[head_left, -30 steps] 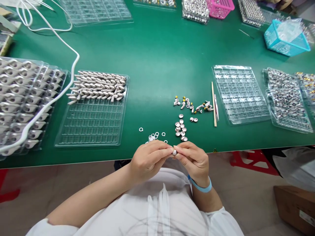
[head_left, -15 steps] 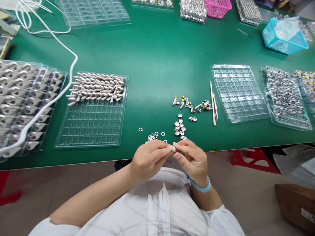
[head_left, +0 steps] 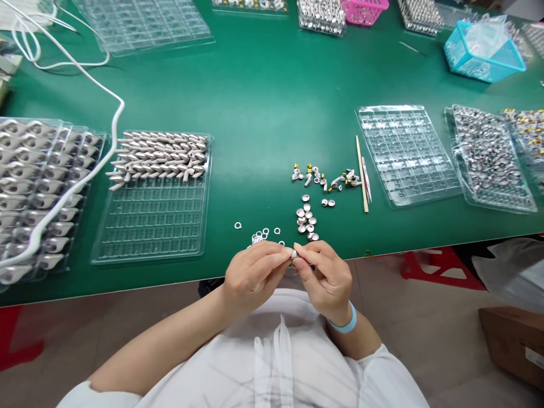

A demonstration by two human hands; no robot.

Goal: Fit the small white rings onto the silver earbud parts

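Between the fingertips of my left hand (head_left: 255,272) and my right hand (head_left: 325,277) is a small silvery cap (head_left: 294,254), pinched from both sides at the table's front edge. Fingers cover most of it. Just beyond my left hand lie several small white rings (head_left: 257,238), loosely heaped, with a few apart. Past my right hand sits a cluster of round metal cups (head_left: 306,218), some showing their hollow side. Farther back are several pale curved pieces with yellow bits (head_left: 317,174). A wooden stick (head_left: 362,173) and metal tweezers (head_left: 366,178) lie to their right.
On the left, a clear tray (head_left: 153,221) is partly filled with grey stemmed parts, beside stacked trays of larger grey shells (head_left: 25,170) crossed by a white cable (head_left: 114,133). At right are a clear compartment tray (head_left: 410,153), a tray of shiny parts (head_left: 488,158) and a blue basket (head_left: 484,56).
The view has shifted slightly. Both hands keep their pinch on the cap, and the right fingers have moved a little around it. The loose parts on the table have not moved.
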